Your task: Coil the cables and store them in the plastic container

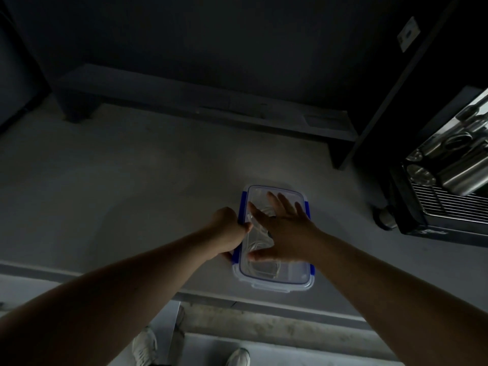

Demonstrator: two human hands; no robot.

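Fingers [286,204] of the right hand [282,233] lie spread flat on the lid [290,272].
Under them the container [272,286] stands on the tabletop [132,194], pale cables [260,270] looped inside. To their left, the left hand [227,228] curls its fingers round the container's blue side clip [241,207], thumb on the lid's edge.
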